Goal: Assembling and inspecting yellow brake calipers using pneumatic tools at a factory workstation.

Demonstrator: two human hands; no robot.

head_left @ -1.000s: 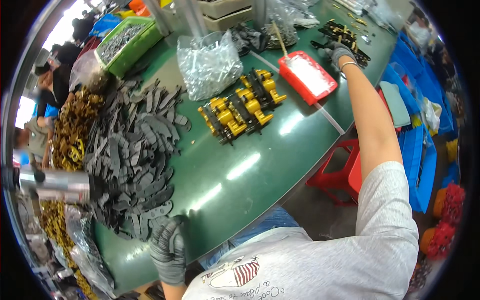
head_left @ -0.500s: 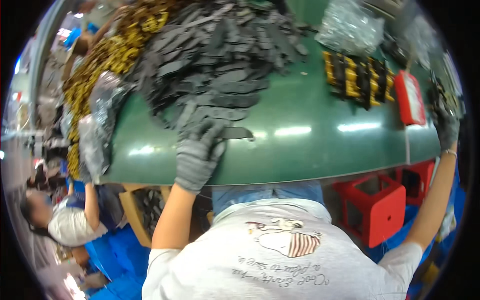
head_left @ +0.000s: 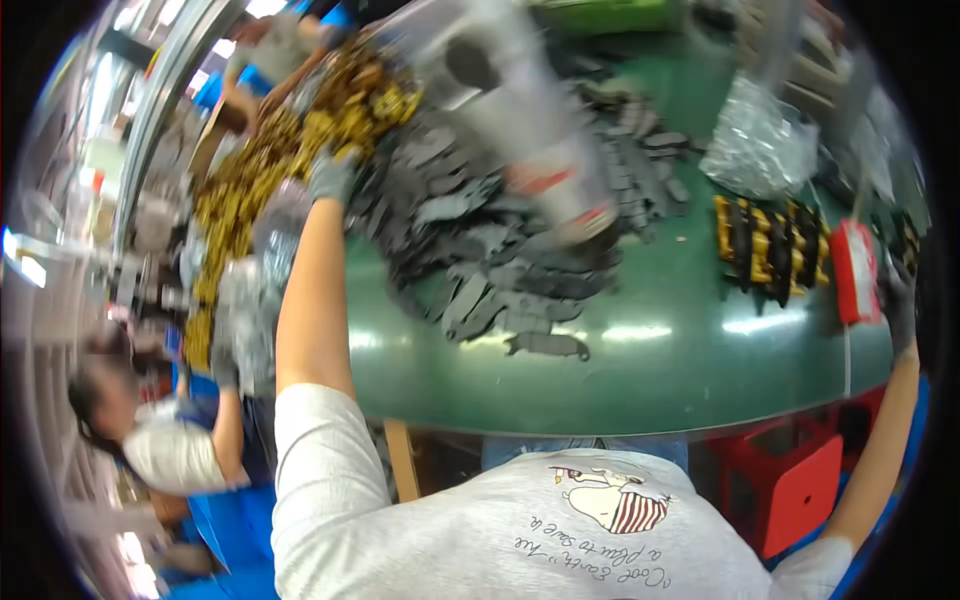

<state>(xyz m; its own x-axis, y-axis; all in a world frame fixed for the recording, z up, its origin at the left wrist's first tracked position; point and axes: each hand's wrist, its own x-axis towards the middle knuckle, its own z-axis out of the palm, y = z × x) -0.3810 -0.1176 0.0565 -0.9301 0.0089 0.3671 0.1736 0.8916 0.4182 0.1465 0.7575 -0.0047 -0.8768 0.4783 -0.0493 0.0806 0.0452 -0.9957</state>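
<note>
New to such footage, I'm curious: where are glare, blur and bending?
Head view: white glare streaks the table and the clear bag glints; head view: the pale cylinder is smeared; head view: the table's front edge bows, the right hand is unclear near the black rim.

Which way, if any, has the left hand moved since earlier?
Yes: the left hand went left and outward, from the near end of the grey pile to the yellow pile.
</note>
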